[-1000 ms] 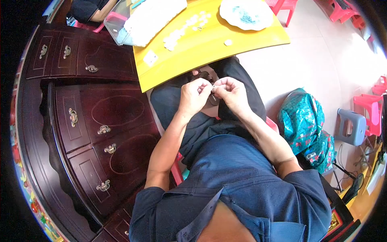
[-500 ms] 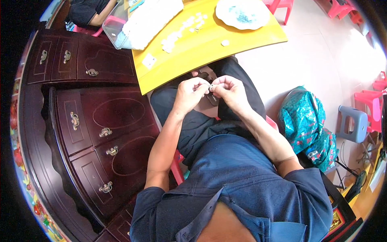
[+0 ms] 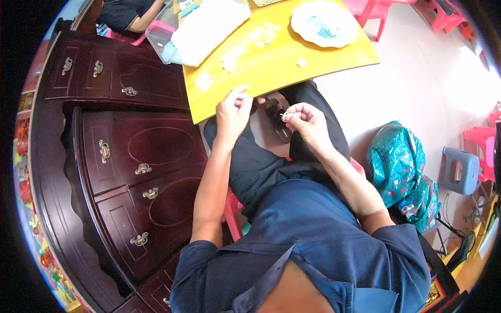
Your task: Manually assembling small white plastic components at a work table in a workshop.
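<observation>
My right hand [image 3: 309, 122] is closed in a pinch above my right thigh. Between its thumb and forefinger sits a small whitish piece [image 3: 285, 117] with a thin pale bit sticking out; its kind is too small to make out. My left hand [image 3: 233, 112] is apart from it, at the near edge of the yellow table [image 3: 271, 68]. Its fingers point toward the tabletop, loosely bent and slightly blurred, with nothing visible in them. Beyond that hand, several small white pieces [image 3: 229, 63] lie scattered in a band on the table, and one white piece [image 3: 301, 63] lies alone to the right.
A white scalloped plate [image 3: 347, 32] with bluish contents stands at the far right of the table. A clear bin [image 3: 163, 39] and a white heap [image 3: 209, 34] are at the far left. Dark wooden drawers [image 3: 130, 135] stand left; a green bag [image 3: 394, 164] and grey stool [image 3: 459, 169] are right.
My hands were together at the small piece; now they are apart. The left has moved away toward the table edge, while the right keeps the piece. The whole view has shifted slightly.
</observation>
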A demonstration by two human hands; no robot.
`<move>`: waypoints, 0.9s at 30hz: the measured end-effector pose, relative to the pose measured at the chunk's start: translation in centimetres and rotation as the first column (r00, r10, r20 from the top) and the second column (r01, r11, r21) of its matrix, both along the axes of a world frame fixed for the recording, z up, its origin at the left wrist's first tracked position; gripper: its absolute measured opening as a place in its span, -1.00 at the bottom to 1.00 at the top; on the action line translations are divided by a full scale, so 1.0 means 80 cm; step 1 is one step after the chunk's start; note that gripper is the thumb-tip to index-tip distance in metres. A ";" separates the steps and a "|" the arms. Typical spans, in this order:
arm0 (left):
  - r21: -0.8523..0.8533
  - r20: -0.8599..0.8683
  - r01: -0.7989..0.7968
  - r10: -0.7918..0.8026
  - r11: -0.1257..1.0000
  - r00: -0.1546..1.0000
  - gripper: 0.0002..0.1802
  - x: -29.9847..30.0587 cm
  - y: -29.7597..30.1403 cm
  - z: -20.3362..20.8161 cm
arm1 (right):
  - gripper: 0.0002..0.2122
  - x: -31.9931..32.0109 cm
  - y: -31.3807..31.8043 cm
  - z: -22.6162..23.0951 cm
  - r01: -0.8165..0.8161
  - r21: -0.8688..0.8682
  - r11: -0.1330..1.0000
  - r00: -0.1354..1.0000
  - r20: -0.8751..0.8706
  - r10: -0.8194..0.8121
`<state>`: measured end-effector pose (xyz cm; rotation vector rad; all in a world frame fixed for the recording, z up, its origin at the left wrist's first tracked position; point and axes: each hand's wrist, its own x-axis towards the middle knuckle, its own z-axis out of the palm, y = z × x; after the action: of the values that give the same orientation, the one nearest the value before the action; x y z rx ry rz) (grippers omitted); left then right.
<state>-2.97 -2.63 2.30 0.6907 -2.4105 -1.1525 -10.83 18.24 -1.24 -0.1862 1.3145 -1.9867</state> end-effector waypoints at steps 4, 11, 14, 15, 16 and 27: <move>-0.422 0.039 -0.012 0.031 0.907 0.999 -0.63 -0.005 -0.036 0.000 | -0.90 0.000 0.006 0.003 0.022 -0.015 1.000 0.999 0.050 -0.021; -0.590 0.202 0.029 0.112 0.807 0.973 -0.46 -0.028 -0.057 -0.001 | -0.88 0.000 0.006 -0.001 -0.023 0.024 0.999 1.000 0.009 0.023; -0.598 0.253 0.060 0.117 0.799 0.960 -0.46 -0.033 -0.055 -0.003 | -0.90 -0.001 0.006 -0.004 -0.032 -0.003 0.999 0.999 0.022 0.032; -0.596 0.261 0.061 0.121 0.801 0.958 -0.49 -0.033 -0.054 -0.005 | -0.90 -0.002 0.006 -0.005 -0.030 -0.003 1.000 0.999 0.022 0.030; -0.594 0.263 0.065 0.118 0.802 0.957 -0.49 -0.031 -0.051 -0.008 | -0.90 -0.002 0.006 -0.004 -0.026 -0.008 1.000 0.999 0.027 0.026; -0.531 0.062 -0.020 0.062 0.847 0.996 -0.69 -0.035 -0.046 -0.015 | -0.90 -0.002 0.003 -0.001 -0.053 -0.013 0.999 0.998 0.021 0.053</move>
<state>-5.79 -6.34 1.09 0.6004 -2.5880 -0.3972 -11.01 18.51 -1.30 -0.2030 1.2716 -1.9477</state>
